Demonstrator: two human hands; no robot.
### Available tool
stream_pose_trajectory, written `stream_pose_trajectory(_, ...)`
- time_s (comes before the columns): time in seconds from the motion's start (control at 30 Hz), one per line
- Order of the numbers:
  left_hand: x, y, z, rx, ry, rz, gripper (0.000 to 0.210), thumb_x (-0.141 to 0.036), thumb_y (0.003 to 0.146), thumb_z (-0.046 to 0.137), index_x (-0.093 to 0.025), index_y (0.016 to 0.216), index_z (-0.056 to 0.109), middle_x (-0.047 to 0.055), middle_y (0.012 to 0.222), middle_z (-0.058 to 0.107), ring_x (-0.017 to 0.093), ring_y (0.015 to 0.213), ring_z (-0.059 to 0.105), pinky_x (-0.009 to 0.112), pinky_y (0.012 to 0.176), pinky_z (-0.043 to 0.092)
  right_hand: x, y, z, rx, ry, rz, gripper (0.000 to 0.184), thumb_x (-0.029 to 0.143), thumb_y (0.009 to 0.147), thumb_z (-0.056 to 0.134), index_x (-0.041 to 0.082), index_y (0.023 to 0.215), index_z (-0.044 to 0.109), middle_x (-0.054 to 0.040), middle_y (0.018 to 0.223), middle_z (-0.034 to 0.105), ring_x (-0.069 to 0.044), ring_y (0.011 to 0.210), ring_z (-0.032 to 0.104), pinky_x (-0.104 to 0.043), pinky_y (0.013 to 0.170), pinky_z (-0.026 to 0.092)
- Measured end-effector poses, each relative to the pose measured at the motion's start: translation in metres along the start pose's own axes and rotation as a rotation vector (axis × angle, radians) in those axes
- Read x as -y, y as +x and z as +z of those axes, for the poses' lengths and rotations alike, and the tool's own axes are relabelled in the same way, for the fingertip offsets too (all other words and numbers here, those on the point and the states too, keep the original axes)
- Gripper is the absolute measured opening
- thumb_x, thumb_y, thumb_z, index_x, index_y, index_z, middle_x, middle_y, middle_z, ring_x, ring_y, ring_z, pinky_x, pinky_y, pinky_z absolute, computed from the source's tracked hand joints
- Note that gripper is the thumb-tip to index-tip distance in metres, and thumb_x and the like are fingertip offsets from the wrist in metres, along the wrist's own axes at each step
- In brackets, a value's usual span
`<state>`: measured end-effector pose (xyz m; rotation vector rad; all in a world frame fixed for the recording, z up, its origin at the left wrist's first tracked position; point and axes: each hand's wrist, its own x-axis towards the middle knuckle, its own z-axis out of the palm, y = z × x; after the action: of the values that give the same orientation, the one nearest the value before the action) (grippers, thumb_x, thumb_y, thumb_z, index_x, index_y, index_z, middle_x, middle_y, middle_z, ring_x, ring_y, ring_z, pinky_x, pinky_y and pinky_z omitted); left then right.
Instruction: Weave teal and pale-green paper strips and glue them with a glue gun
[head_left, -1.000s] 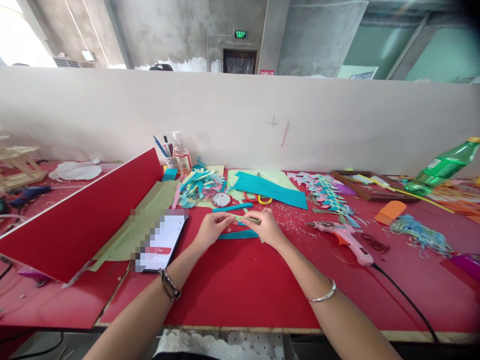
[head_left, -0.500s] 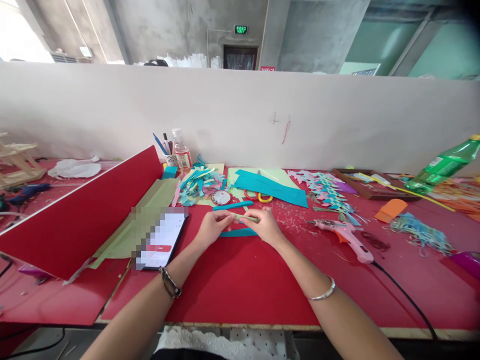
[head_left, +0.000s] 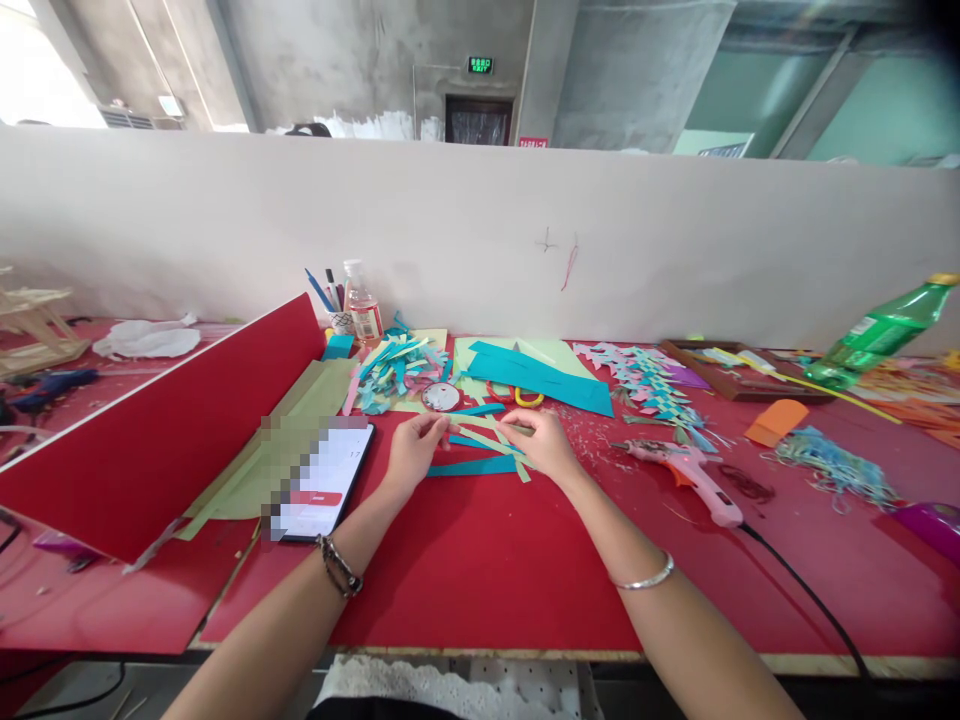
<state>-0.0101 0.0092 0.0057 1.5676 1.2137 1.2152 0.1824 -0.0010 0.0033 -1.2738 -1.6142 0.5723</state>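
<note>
A pale green paper strip [head_left: 475, 421] spans the gap between my two hands above the red tabletop. My left hand [head_left: 412, 452] pinches its left end between thumb and fingertips. At the other end my right hand [head_left: 546, 448] is closed in a pinch on it. Beneath the fingers, another pale green strip [head_left: 484, 441] slants across teal strips, and one teal strip [head_left: 474, 467] lies nearest me. Just behind the hands is a narrow teal strip [head_left: 478, 410]. Scissors with red and yellow handles [head_left: 529, 396] lie partly under a wide teal sheet [head_left: 536, 376].
A phone [head_left: 322, 482] and a standing red board [head_left: 187, 430] are left. A pink glue gun [head_left: 694, 472] with a black cord lies right, near a woven paper piece [head_left: 649, 385]. Cut strips [head_left: 405, 370] are heaped behind, beside a clear bottle [head_left: 364, 305]. A green bottle [head_left: 881, 335] leans far right.
My hands have moved apart, the left slightly left and the right slightly right. More of the pale green strip and the crossing strips beneath now show between them.
</note>
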Motion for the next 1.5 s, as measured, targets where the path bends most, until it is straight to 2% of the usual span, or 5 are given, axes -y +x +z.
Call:
stream_pose_trajectory(0.27,0.0012,0.0021,-0.0013,-0.157,-0.032,-0.009,0.023,-0.035,0.073,0.05,-0.015,0.068,0.059,0.0,0.062,0.063,0.012,0.054,0.056,0.022,0.059,0.04,-0.002,0.0003,-0.0021,-0.151,0.152,0.086,0.027,0.045,0.068,0.058,0.018,0.068,0.06,-0.0011,0.057,0.059,-0.014,0.052,0.052,-0.026,0.053,0.04)
stream_pose_trajectory(0.47,0.0058,0.004,-0.0011,-0.154,-0.09,-0.038,0.026,-0.038,0.072,0.052,-0.014,0.07,0.061,0.002,0.067,0.066,0.011,0.054,0.056,0.023,0.062,0.043,-0.0038,0.0035,0.0007,-0.237,0.412,0.19,0.028,0.046,0.07,0.055,0.019,0.074,0.058,-0.0038,0.07,0.064,-0.015,0.061,0.059,-0.03,0.065,0.048)
stream_pose_trajectory(0.77,0.007,0.0029,0.0009,-0.119,-0.145,-0.054,0.034,-0.045,0.07,0.053,-0.013,0.073,0.062,0.005,0.072,0.067,0.011,0.051,0.053,0.024,0.059,0.045,-0.0074,0.0067,0.0024,-0.311,0.626,0.242,0.026,0.043,0.062,0.063,0.02,0.067,0.055,0.0011,0.062,0.058,-0.012,0.062,0.057,-0.028,0.065,0.049)
stream_pose_trajectory(1.23,0.008,0.0035,0.0012,-0.089,-0.089,-0.034,0.032,-0.045,0.07,0.052,-0.014,0.071,0.061,0.003,0.068,0.065,0.01,0.049,0.052,0.023,0.057,0.044,-0.0083,0.0055,0.0022,-0.345,0.514,0.222,0.026,0.046,0.067,0.057,0.021,0.065,0.054,0.0,0.061,0.057,-0.013,0.058,0.055,-0.028,0.061,0.047)
stream_pose_trajectory(1.5,0.004,0.0015,-0.002,0.003,0.11,0.036,0.031,-0.043,0.075,0.048,-0.016,0.073,0.063,0.005,0.067,0.065,0.016,0.056,0.056,0.028,0.062,0.045,-0.0084,0.0038,-0.0008,-0.346,0.415,0.202,0.027,0.045,0.071,0.053,0.021,0.062,0.05,0.0021,0.055,0.055,-0.011,0.049,0.05,-0.025,0.053,0.043)
